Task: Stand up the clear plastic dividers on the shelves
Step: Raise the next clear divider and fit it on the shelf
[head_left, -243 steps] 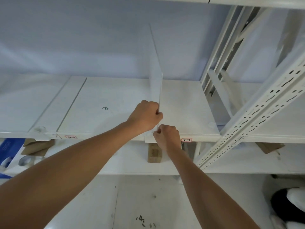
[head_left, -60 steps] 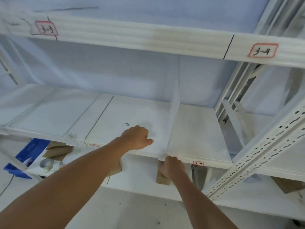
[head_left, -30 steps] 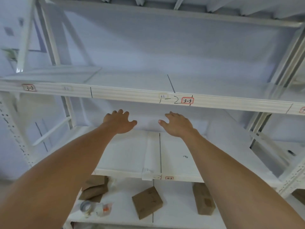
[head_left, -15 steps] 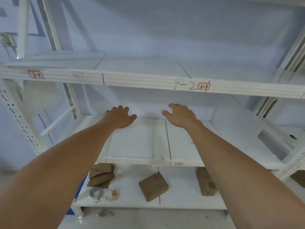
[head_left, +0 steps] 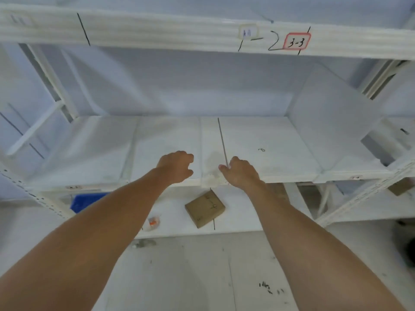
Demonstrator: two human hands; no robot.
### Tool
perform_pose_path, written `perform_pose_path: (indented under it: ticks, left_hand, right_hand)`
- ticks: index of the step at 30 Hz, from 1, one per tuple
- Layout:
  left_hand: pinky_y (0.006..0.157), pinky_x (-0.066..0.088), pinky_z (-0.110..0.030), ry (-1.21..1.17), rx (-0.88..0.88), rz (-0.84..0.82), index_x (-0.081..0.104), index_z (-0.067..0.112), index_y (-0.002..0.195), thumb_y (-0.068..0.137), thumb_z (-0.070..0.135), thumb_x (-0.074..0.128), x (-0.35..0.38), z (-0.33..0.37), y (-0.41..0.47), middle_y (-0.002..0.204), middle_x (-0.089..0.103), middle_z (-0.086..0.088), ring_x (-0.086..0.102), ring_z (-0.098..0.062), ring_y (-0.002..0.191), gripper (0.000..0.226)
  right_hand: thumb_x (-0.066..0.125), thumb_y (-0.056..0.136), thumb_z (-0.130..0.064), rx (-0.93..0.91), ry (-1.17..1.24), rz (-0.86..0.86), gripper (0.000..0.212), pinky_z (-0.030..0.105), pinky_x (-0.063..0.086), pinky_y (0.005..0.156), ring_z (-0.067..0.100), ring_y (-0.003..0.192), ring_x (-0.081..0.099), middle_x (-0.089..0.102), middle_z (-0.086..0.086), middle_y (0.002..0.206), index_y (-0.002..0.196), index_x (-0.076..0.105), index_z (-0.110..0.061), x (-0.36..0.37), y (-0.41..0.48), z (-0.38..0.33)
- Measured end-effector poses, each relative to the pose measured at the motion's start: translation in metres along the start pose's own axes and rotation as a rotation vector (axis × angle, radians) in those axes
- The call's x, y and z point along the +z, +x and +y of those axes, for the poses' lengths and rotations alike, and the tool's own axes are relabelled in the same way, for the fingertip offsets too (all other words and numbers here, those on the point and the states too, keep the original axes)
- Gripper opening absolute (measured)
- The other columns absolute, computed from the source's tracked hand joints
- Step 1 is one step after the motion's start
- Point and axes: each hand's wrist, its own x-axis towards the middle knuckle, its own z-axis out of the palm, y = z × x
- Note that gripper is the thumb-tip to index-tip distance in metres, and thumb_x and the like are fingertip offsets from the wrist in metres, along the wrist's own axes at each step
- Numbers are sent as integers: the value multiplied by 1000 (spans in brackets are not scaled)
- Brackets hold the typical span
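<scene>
A clear plastic divider (head_left: pixel 170 151) lies flat on the white middle shelf (head_left: pixel 269 158), its front end at the shelf lip between my two hands. My left hand (head_left: pixel 177 167) hovers over its left part with fingers loosely curled and apart, holding nothing. My right hand (head_left: pixel 240 172) is at the divider's right edge beside the dark seam line. Its thumb and fingertips touch that edge, and no closed grip shows. A second clear divider (head_left: pixel 332 122) stands upright on the same shelf at the far right.
The upper shelf beam carries a red label "3-3" (head_left: pixel 296 41). On the lower shelf lie a brown cardboard box (head_left: pixel 204 208), a small orange-and-white item (head_left: pixel 153 222) and a blue bin (head_left: pixel 87 202). Perforated white uprights (head_left: pixel 359 198) stand at the right and left.
The view has shifted left from the upright divider to the flat one. Both hands have dropped from mid-air to the shelf's front edge, with fingers curling in.
</scene>
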Motion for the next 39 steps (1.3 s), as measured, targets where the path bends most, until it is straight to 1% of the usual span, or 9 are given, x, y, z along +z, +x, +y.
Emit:
perform_pose_path:
  ticks: [4, 6, 9, 11, 15, 19, 24, 27, 39]
  left_hand:
    - [92, 55, -41, 13, 82, -2, 61, 20, 130, 98, 34, 60, 45, 25, 26, 125, 63, -3, 65, -27, 111, 35]
    - [89, 56, -40, 18, 117, 9, 62, 19, 128, 98, 33, 62, 63, 36, 39, 122, 63, -2, 66, -27, 109, 33]
    - [81, 57, -40, 63, 173, 42, 63, 16, 123, 97, 30, 64, 83, 45, 53, 118, 63, -3, 67, -27, 106, 30]
    - [75, 56, -39, 124, 191, 70, 63, 15, 122, 96, 23, 63, 93, 47, 59, 116, 62, -3, 67, -26, 103, 27]
    - [77, 56, -40, 96, 162, 79, 66, 8, 118, 98, 11, 59, 102, 50, 69, 116, 62, -7, 69, -31, 98, 22]
    - [80, 59, -41, 56, 195, 63, 72, 5, 109, 91, 1, 60, 102, 48, 74, 107, 65, -6, 72, -27, 95, 22]
    - [77, 56, -39, 38, 202, 64, 76, 8, 103, 92, 6, 60, 102, 47, 77, 94, 60, -6, 65, -28, 83, 19]
    - [72, 52, -35, 27, 199, 63, 76, 7, 98, 92, 8, 59, 102, 47, 79, 87, 56, -4, 57, -24, 74, 18]
    - [73, 55, -38, -19, 218, 99, 77, 11, 112, 95, 11, 58, 100, 58, 79, 97, 63, -13, 61, -29, 81, 26]
  right_hand:
    - [49, 87, -69, 170, 311, -123, 71, 35, 48, 76, 30, 100, 65, 68, 9, 109, 117, 63, -6, 64, 19, 34]
    - [52, 84, -70, 273, 508, -215, 69, 34, 49, 74, 25, 93, 63, 67, 6, 109, 118, 62, -10, 91, 26, 42]
    - [65, 77, -66, 366, 864, -362, 64, 38, 51, 79, 22, 81, 59, 61, 1, 89, 115, 63, -15, 129, 34, 47]
    - [74, 76, -56, 430, 1166, -417, 63, 37, 53, 87, 21, 86, 63, 64, 3, 99, 124, 61, -18, 146, 38, 49]
    - [61, 99, -16, 434, 1573, -486, 39, 44, 41, 113, 31, 132, 52, 54, 16, 141, 136, 50, -9, 159, 39, 42]
    - [55, 100, -3, 372, 1766, -443, 35, 32, 52, 101, 25, 118, 63, 58, 23, 134, 134, 49, 6, 171, 46, 44]
    - [68, 94, -11, 344, 1806, -384, 22, 25, 51, 101, 13, 111, 68, 63, 19, 131, 113, 62, 0, 186, 54, 43]
    - [71, 93, -14, 352, 1818, -347, 30, 28, 50, 104, 12, 109, 70, 67, 14, 127, 118, 61, 0, 188, 55, 41]
    - [68, 96, -26, 384, 1810, -209, 34, 32, 51, 104, 21, 115, 68, 67, 19, 125, 119, 63, -1, 189, 64, 48]
